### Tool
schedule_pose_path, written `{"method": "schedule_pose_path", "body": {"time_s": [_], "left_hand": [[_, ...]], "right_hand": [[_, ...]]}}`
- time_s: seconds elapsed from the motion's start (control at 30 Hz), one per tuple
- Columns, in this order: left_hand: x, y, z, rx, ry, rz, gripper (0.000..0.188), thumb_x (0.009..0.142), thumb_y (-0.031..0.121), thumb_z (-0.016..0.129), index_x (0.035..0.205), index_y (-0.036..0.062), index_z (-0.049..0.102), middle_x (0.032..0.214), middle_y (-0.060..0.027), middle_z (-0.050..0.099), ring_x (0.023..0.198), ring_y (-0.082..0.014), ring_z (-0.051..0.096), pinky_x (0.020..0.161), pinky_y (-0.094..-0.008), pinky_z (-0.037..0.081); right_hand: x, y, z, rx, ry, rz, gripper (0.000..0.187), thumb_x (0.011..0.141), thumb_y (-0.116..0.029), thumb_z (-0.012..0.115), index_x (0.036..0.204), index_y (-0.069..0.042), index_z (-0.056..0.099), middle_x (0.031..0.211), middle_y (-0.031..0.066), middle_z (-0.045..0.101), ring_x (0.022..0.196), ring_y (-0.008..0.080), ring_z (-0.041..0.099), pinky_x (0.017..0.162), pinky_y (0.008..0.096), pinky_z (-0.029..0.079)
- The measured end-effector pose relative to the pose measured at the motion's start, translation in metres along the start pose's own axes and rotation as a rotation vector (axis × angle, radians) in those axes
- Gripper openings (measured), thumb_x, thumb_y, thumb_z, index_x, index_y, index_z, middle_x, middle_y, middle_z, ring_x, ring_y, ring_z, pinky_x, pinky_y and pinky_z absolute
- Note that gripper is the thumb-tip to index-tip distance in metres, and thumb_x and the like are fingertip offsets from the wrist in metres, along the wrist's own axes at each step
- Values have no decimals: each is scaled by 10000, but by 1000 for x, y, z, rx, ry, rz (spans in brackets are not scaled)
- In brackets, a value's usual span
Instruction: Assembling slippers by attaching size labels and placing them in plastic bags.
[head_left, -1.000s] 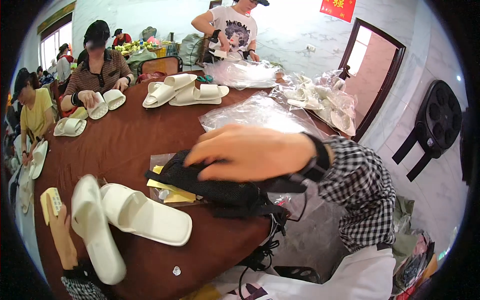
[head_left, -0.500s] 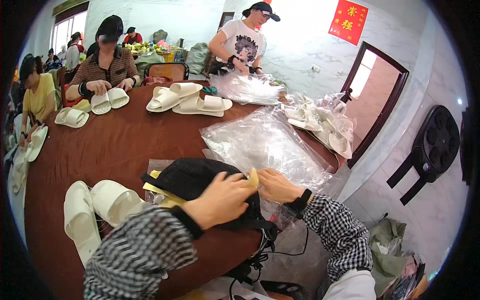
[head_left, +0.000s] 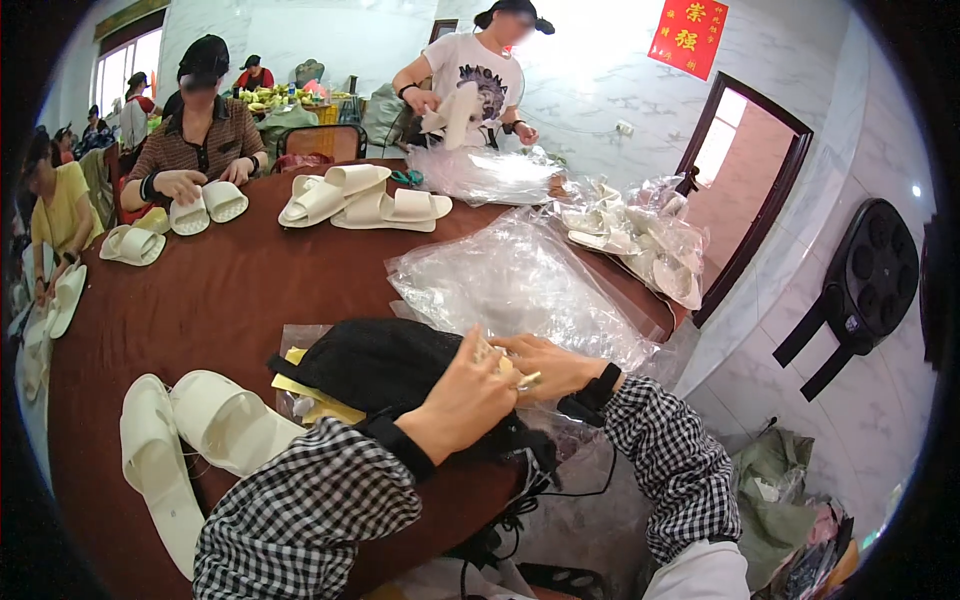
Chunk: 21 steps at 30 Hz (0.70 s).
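My left hand (head_left: 465,398) and my right hand (head_left: 552,368) meet over the near edge of the table. Their curled fingers pinch a small yellowish piece (head_left: 529,381), too small and covered to name its kind. Directly beneath and left of them lies a black fabric bag (head_left: 365,362). Yellow strips (head_left: 322,402) stick out from its left side, over a piece of clear plastic. To the left of my forearm rests a pair of cream slippers, one slipper (head_left: 160,460) lying lengthwise and the other slipper (head_left: 225,420) angled beside it.
Clear plastic bags (head_left: 500,275) spread beyond my hands on the brown-covered table (head_left: 200,310). Bagged slippers (head_left: 650,240) pile up at the far right. Across the table, two co-workers handle slippers (head_left: 207,207) and plastic bags (head_left: 480,175). Dark cords (head_left: 512,520) hang at the near edge.
My hands have turned inward and drawn closer around the yellowish piece. The standing co-worker has lifted something white. The view has shifted slightly.
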<state>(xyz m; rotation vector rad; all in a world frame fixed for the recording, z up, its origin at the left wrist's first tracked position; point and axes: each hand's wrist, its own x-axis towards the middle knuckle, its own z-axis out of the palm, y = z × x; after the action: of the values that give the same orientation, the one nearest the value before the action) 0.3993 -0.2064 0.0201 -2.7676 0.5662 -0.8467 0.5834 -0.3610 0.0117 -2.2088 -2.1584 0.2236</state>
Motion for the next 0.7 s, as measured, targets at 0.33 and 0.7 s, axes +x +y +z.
{"method": "schedule_pose_path", "body": {"time_s": [0.33,0.7], "left_hand": [[41,-21,14,-102,91,-84,231,857,140,583,1037,116,724,1159,-1,658,1179,-197,581,1095,-543,340],[-5,-51,-41,-503,58,-308,456,886,192,635,1299,14,561,1352,-163,560,1246,-308,536,1058,-442,417]], "right_hand": [[4,94,70,331,423,-120,592,906,-135,610,1451,-51,398,1419,159,493,1276,304,495,1095,400,379],[-75,-61,-101,805,685,381,379,992,-128,529,1336,31,540,1329,149,583,1252,238,549,1050,348,451]]}}
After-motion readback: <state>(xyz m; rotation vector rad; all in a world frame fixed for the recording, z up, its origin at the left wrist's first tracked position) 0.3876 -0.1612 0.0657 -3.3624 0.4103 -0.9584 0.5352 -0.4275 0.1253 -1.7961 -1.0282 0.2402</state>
